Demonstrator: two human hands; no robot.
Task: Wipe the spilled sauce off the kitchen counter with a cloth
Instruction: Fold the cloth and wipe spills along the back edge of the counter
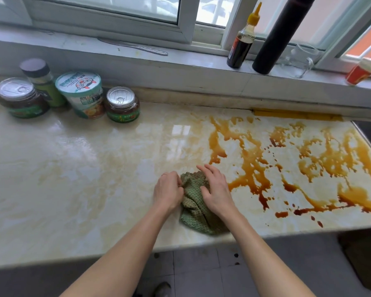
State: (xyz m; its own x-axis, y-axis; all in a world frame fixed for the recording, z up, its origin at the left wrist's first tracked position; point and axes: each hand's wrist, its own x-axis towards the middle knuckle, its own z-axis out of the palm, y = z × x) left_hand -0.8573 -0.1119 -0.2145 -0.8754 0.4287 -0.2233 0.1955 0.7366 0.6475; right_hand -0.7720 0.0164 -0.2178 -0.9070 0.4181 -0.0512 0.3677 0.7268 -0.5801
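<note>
A crumpled green cloth point(195, 205) lies on the pale marble counter point(73, 179) near its front edge. My left hand point(168, 190) pinches the cloth's left edge with curled fingers. My right hand point(215, 187) lies on top of the cloth, fingers spread and pressing down. Brown sauce point(255, 159) is spilled in streaks and puddles across the right half of the counter, starting just right of my right hand and reaching the right edge. A lighter yellowish film point(107, 159) covers the middle of the counter.
Two sealed jars point(19, 97) point(122, 103), a green-labelled bottle point(42, 82) and a cup container point(81, 94) stand at the back left. On the windowsill stand a dark sauce bottle point(242, 41), a tall black cylinder point(276, 35), a glass jug point(301, 58) and a red bottle point(361, 70). A knife point(135, 47) lies there too.
</note>
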